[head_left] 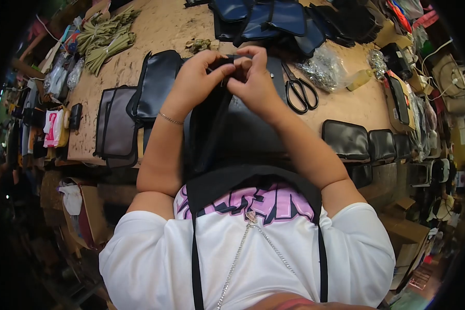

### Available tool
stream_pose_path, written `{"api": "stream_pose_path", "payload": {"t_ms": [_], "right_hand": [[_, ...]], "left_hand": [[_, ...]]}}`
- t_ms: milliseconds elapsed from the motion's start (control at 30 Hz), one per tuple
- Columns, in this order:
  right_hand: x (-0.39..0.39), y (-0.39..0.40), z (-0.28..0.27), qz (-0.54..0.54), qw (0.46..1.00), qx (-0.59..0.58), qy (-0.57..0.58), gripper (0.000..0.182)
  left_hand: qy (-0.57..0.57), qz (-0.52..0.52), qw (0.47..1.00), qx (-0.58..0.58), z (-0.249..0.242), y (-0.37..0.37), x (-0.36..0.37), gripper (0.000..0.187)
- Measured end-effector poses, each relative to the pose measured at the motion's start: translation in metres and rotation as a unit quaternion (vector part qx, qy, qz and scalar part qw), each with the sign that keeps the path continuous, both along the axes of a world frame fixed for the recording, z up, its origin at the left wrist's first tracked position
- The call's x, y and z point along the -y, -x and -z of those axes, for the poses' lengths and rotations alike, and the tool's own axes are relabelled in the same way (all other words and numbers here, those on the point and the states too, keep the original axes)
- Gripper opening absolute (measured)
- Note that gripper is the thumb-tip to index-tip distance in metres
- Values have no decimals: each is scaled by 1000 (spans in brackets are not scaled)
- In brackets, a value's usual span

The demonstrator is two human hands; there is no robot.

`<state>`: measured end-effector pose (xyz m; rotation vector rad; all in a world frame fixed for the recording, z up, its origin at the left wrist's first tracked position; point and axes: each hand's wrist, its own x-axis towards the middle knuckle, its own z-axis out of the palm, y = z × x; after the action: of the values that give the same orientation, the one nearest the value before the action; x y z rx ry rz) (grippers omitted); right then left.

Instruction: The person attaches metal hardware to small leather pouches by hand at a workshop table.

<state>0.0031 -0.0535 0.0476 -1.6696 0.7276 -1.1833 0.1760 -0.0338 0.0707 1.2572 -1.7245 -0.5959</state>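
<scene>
Above the table, my left hand (202, 73) and my right hand (253, 78) meet with fingertips almost touching. Both are closed in a pinch on the upper edge of a black leather-like bag piece (245, 126). The piece hangs down from the hands toward my apron, its lower part spread over the table edge. A small brass-coloured bit shows between the fingertips, too small to name. To the right of my right hand lie black-handled scissors (298, 94). Beside my left wrist rests a stack of shiny black panels (157, 82).
Dark blue and black pouches (279, 19) are piled at the far side. Khaki strips (107, 39) lie at the far left. A plastic bag of small metal parts (323, 68) sits beyond the scissors. Several black pouches (345, 139) line the right front edge. Brown-grey panels (118, 121) lie left.
</scene>
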Motion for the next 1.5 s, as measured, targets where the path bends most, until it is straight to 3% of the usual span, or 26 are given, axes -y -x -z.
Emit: {"api": "stream_pose_path", "payload": {"t_ms": [100, 200, 367, 467, 733, 867, 933, 1000, 1033, 1100, 1133, 1200, 1233, 1267, 1333, 1367, 1400, 1467, 1500], "right_hand": [[12, 2, -16, -2, 1000, 18, 21, 48], [-3, 4, -25, 81, 957, -159, 228, 44], [-10, 12, -22, 121, 926, -207, 291, 40], [-13, 20, -17, 134, 899, -201, 365, 34], [-6, 33, -2, 138, 895, -144, 398, 24], [-16, 34, -5, 184, 880, -133, 416, 18], [-21, 36, -4, 137, 874, -140, 444, 15], [-31, 41, 3, 44, 871, -169, 459, 14], [-38, 38, 9, -18, 889, -156, 430, 15], [-40, 39, 0, -176, 919, -160, 315, 19], [-39, 44, -13, -139, 931, -153, 300, 25], [-27, 50, -34, -61, 952, -137, 267, 38], [-16, 53, -36, -28, 970, -108, 216, 60], [-10, 58, -42, -26, 966, -158, 205, 69], [7, 73, -53, -159, 930, -326, 55, 65], [8, 80, -68, -169, 914, -367, 46, 50], [9, 84, -87, -207, 920, -334, 11, 32], [27, 105, -94, -102, 947, -254, 168, 26], [37, 114, -106, -49, 955, -209, 207, 26]], "left_hand": [[-19, -19, 996, -85, -12, 6, 5, 16], [-28, -43, 989, -142, -11, 18, 12, 21], [-50, -46, 977, -204, -3, 27, 15, 24], [-90, -28, 967, -238, -13, 30, 7, 25], [-133, -8, 953, -271, -13, 35, -6, 19], [-98, -36, 953, -285, -8, 42, -7, 15], [-69, -77, 962, -253, 4, 39, -1, 15], [78, -195, 945, -250, 19, 25, 22, 15], [37, -137, 906, -400, 15, 13, 26, 15], [-36, -54, 902, -428, 11, 6, 24, 17], [-67, -12, 905, -419, 8, 11, 17, 19], [-168, 163, 860, -453, 10, 16, 5, 20], [-155, 198, 851, -461, 11, 27, -1, 19], [-161, 229, 838, -468, 13, 33, -6, 19], [-150, 210, 865, -430, 5, 39, -17, 19], [-132, 200, 892, -384, 3, 31, -14, 19], [-113, 189, 915, -337, 3, 16, -10, 20], [24, 2, 984, -176, 15, -15, 5, 25], [2, -111, 990, -90, 22, -41, 7, 30]]}}
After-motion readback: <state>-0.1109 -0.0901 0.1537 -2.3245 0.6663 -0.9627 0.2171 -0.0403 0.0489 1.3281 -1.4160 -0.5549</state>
